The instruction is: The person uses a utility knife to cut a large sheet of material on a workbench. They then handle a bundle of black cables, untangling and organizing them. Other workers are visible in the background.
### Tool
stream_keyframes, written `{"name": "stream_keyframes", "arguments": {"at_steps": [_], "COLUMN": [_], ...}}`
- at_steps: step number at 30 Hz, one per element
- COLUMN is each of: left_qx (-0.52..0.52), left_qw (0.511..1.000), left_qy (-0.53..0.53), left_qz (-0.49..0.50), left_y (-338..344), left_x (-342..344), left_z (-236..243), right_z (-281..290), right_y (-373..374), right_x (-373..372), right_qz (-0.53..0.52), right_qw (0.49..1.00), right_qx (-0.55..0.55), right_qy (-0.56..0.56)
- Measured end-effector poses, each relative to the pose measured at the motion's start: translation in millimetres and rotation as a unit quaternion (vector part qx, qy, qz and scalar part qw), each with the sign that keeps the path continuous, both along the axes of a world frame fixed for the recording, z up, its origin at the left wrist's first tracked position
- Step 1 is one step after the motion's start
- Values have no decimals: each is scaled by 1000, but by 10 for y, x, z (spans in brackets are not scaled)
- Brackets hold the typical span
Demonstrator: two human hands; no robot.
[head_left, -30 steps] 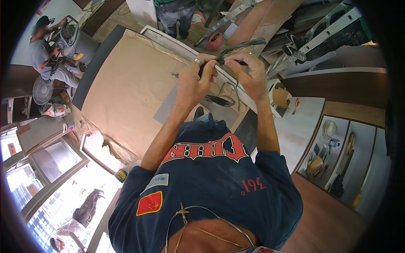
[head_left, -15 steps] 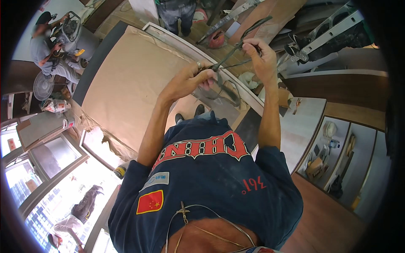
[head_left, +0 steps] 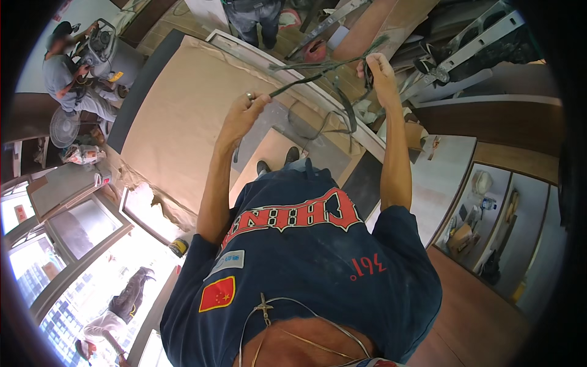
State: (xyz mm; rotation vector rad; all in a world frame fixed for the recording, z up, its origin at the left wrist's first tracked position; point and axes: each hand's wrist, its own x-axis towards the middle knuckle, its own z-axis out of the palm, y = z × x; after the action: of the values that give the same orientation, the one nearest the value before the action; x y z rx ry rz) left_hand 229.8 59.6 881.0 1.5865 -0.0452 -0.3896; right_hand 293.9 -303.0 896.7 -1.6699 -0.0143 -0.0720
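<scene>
A tangled dark green cord (head_left: 304, 80) stretches between my hands in front of me, above the gap beside the covered board. My left hand (head_left: 243, 115) pinches one strand between thumb and fingers. A short dark end hangs below that hand. Raised higher at the right, my right hand (head_left: 380, 76) is closed round the bunched part of the same cord. Loose loops and a flat, strap-like length dangle between the two hands. Whether it is rope or strap, I cannot tell.
Brown paper (head_left: 189, 98) covers a large board at the left. An aluminium ladder (head_left: 471, 52) leans at the upper right. One person (head_left: 67, 73) holds a machine at the far left; another (head_left: 254, 21) stands ahead. A shelf unit (head_left: 489, 214) stands at the right, a fan (head_left: 63, 126) at the left.
My hands have moved apart: the left went left and slightly down, the right stayed about level. The cord, bunched near my left hand before, is now drawn out between them.
</scene>
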Motion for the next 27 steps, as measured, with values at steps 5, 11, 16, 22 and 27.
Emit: {"name": "stream_keyframes", "arguments": {"at_steps": [5,11,16,22,27], "left_qx": [177,225,305,339,345], "left_qw": [974,941,899,874,893], "left_qy": [-109,-193,-227,-242,-186], "left_qz": [89,160,216,251,220], "left_y": [144,514,915,1436,1547], "left_x": [117,251,400,565,600], "left_z": [-334,-587,-748,-874,-738], "right_z": [-102,-61,-192,-555,-480], "right_y": [-6,-176,-452,-1009,-1272], "right_x": [-125,-302,-263,-134,-52], "right_qz": [95,212,148,26,-42], "right_qw": [990,954,950,987,992], "right_qx": [49,-19,11,40,-48], "right_qy": [90,211,274,156,106]}}
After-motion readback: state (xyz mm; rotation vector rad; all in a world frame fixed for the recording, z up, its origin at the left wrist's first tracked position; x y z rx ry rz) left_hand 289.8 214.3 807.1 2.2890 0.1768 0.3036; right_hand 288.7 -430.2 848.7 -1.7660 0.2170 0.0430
